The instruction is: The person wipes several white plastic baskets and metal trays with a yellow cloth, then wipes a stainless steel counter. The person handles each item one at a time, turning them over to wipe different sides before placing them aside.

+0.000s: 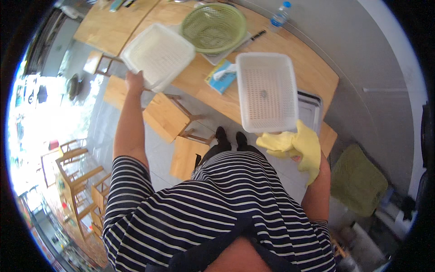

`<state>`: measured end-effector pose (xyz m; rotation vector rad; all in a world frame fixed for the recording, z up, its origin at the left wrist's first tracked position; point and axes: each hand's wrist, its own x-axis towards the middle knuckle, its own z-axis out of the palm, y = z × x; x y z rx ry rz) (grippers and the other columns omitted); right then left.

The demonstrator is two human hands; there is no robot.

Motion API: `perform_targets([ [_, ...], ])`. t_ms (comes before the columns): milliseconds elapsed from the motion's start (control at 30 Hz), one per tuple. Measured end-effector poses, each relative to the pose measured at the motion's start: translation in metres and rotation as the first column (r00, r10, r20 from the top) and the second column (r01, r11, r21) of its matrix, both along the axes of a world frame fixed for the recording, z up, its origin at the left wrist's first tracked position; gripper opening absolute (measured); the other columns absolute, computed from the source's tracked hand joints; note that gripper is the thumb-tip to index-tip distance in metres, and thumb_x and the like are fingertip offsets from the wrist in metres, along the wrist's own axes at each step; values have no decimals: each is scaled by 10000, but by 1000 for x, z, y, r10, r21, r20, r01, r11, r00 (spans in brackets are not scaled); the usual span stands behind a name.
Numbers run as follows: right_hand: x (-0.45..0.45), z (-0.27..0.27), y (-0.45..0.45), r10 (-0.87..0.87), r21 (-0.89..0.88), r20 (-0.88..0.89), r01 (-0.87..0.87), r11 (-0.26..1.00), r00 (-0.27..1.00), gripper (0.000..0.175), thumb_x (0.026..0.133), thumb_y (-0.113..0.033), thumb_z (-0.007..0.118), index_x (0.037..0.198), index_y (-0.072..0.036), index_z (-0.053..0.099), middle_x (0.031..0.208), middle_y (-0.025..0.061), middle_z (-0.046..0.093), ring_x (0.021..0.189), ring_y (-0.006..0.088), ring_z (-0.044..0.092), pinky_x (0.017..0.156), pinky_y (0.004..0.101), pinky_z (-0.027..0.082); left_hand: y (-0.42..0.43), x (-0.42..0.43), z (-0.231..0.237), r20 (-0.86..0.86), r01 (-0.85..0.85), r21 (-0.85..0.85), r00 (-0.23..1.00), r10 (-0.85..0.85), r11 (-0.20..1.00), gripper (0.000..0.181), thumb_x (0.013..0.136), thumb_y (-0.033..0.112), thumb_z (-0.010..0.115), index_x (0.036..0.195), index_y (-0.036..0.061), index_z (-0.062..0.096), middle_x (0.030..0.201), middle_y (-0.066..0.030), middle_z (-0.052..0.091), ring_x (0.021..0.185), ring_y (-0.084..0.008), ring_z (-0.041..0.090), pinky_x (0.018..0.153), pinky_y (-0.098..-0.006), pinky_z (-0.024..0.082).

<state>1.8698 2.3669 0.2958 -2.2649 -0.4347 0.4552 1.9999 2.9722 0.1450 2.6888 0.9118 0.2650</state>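
Observation:
My left hand (pixel 135 81) grips the near corner of a white plastic basket (pixel 158 56) with slotted walls, held out to the left near the table's edge. In my right hand (pixel 296 158) is a yellow cloth (pixel 307 146), which hangs over the fingers and hides most of them. Just beyond the cloth, a second white plastic basket (pixel 266 91) overlaps a metal tray (pixel 311 110) on the wooden table (pixel 200 74). Whether the cloth touches this basket I cannot tell. Inside the basket is a small greyish spot.
A green colander (pixel 214 29) rests on a white board (pixel 217 58), with a black-handled knife (pixel 259 35) beside it. A tissue pack (pixel 221 76) lies between the baskets; a water bottle (pixel 280 17) stands by the wall. Wooden stools (pixel 166 117) crowd the table's near side.

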Motion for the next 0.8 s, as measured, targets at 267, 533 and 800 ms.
perform_targets([
  [267, -4, -9, -14, -396, 137, -644, 608, 782, 655, 355, 858, -287, 599, 1122, -48, 589, 934, 40, 636, 831, 135, 580, 719, 292, 476, -167, -63, 21, 122, 336, -643, 932, -341, 688, 324, 819, 321, 666, 1023, 70, 653, 834, -81, 662, 759, -190, 613, 719, -317, 499],
  [533, 44, -7, -4, -184, -305, -83, 151, 940, 979, 325, 842, -256, 533, 930, 36, 644, 879, 274, 644, 805, 378, 636, 715, 429, 480, -359, -85, -18, 127, 431, -527, 892, -433, 733, 463, 680, 351, 738, 932, -9, 591, 833, -166, 628, 790, -312, 618, 717, -400, 503],
  [800, 103, -62, -2, -234, -317, 294, 325, 891, 927, 272, 849, -198, 492, 1040, -21, 572, 872, 250, 631, 822, 414, 608, 758, 481, 478, -371, -81, 2, -150, 289, -412, 914, -377, 864, 330, 683, 291, 650, 880, 35, 583, 859, -176, 638, 843, -342, 622, 739, -432, 493],
])
